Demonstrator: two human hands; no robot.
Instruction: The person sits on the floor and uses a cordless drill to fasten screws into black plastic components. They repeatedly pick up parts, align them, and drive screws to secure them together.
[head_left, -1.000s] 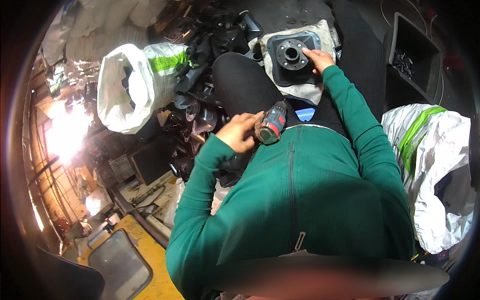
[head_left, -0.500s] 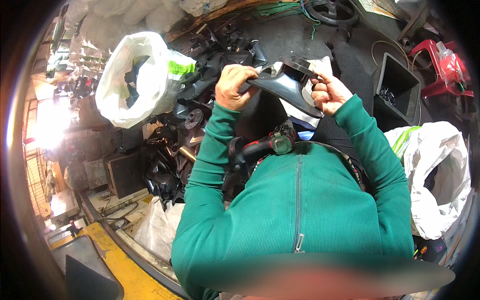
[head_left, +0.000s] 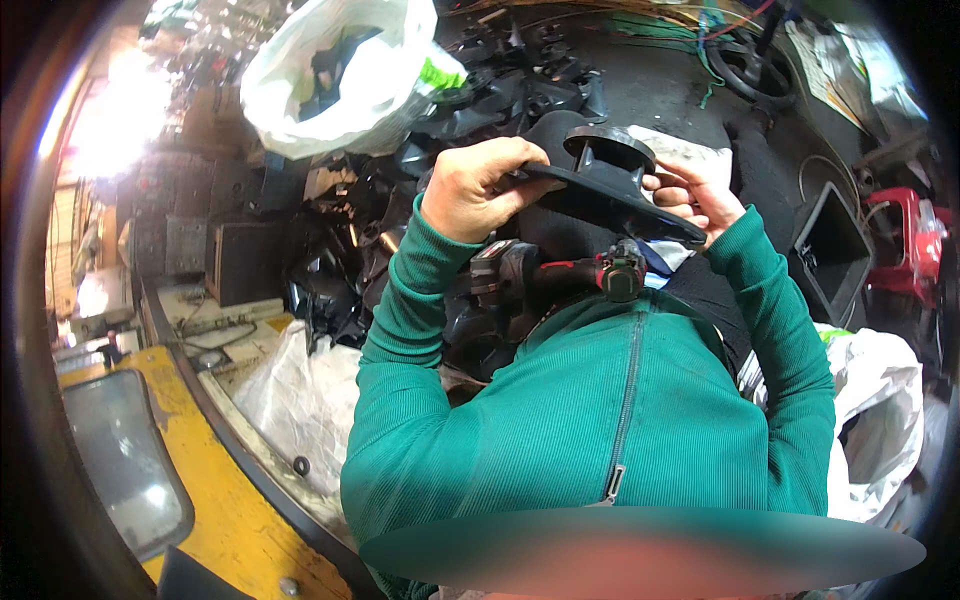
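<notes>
A glossy black moulded plastic part (head_left: 610,200) with a round flanged end is held up in front of my chest. My left hand (head_left: 482,190) pinches its left end between thumb and fingers. At the other end, my right hand (head_left: 697,198) grips beside the round flange, its fingertips partly hidden behind the part. Below it, a red and black cordless drill (head_left: 585,275) lies across my lap, touched by neither hand.
Many similar black parts (head_left: 330,245) are heaped on the left. A white sack (head_left: 275,95) with black pieces inside stands beyond them. At right are a dark bin (head_left: 835,240), a red stool (head_left: 915,245) and another white sack (head_left: 885,400). A yellow machine panel (head_left: 225,490) borders the lower left.
The black part has been tilted so its broad face is seen nearly edge-on, with the round flange now upward. Both hands still hold it. The whole view has shifted.
</notes>
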